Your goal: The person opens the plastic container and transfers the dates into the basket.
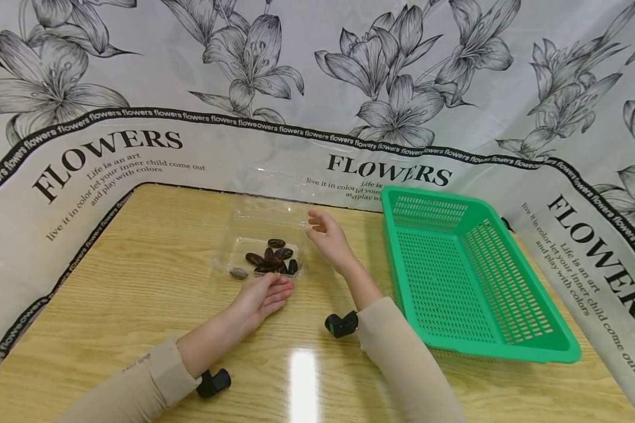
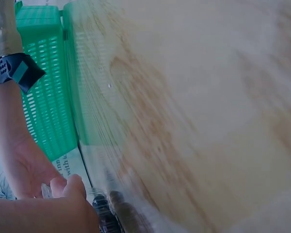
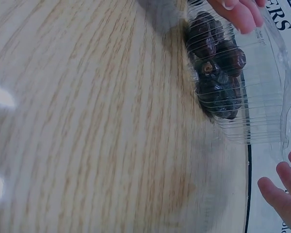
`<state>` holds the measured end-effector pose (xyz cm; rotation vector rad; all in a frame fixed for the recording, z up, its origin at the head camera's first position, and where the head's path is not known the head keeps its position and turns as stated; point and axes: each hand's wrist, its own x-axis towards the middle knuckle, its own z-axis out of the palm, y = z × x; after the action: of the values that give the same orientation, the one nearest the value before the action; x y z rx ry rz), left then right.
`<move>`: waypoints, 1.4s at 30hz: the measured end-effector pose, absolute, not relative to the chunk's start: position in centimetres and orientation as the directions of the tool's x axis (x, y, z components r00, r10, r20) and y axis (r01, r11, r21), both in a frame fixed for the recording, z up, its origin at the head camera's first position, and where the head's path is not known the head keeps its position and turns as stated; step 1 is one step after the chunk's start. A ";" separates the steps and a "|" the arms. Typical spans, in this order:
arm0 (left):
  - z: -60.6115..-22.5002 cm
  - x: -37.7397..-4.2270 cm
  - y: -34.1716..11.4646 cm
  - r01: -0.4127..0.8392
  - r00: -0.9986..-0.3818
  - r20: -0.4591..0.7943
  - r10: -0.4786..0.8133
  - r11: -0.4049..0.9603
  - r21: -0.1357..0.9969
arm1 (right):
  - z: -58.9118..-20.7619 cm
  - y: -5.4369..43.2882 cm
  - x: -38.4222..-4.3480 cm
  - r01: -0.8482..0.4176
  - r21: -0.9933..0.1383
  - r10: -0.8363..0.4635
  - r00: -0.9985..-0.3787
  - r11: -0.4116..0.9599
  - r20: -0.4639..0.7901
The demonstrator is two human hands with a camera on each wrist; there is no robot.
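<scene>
A clear plastic box (image 1: 226,247) stands on the table with its transparent lid (image 1: 275,185) raised at the back. Inside lie several dark brown dates (image 1: 270,257), glossy and wrinkled; a greyer date (image 1: 238,273) shows at the front left corner. My left hand (image 1: 264,299) is at the box's front wall, palm turned up and fingers extended. Beside the box's right edge, my right hand (image 1: 329,238) has its fingers loosely bent, with nothing between them. In the right wrist view the right fingers (image 3: 276,194) are spread, apart from the box.
A large green plastic basket (image 1: 397,276) with slotted walls stands on the right of the wooden table (image 1: 137,276). Behind is a white curtain (image 1: 307,70) printed with flowers. Each wrist carries a black camera mount (image 1: 341,324).
</scene>
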<state>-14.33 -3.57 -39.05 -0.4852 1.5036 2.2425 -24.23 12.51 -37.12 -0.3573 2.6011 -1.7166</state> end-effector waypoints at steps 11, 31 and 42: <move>-37.2 -13.6 -8.1 -0.526 -0.779 -0.425 0.460 -0.113 0.843 | -36.4 12.6 -23.8 -0.173 -0.918 -0.175 -0.978 0.357 0.116; -36.4 -17.8 -18.1 -0.319 -0.921 -0.328 0.208 0.076 0.945 | -34.4 11.3 -23.5 -0.163 -0.914 -0.431 -0.902 0.371 -0.014; -37.0 -18.4 -17.2 -0.376 -0.902 -0.366 0.229 -0.002 0.927 | -34.8 9.4 -23.5 -0.351 -0.743 -0.583 -0.810 0.570 -0.066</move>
<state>-18.42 -17.20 -36.99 -0.1510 1.8672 1.9573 -23.50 9.38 -34.77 -0.7669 2.5021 -1.0855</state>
